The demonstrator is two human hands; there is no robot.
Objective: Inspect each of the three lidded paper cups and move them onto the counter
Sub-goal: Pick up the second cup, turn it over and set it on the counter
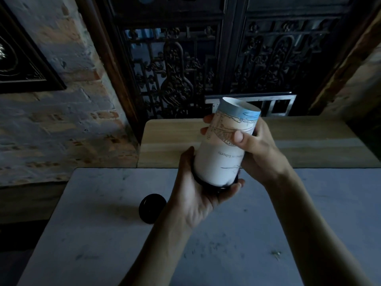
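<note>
Above the grey table (103, 234), two hands, left (198, 195) and right (259, 147), grip one inverted cup (222, 149).

We count two hands (198, 195), one paper cup (222, 145) with its black lid (216, 185), and one other black lid (151, 208).

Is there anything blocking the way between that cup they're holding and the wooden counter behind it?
Nothing visible. Both hands hold the upside-down cup above the grey table, and the wooden counter just beyond looks bare.
</note>
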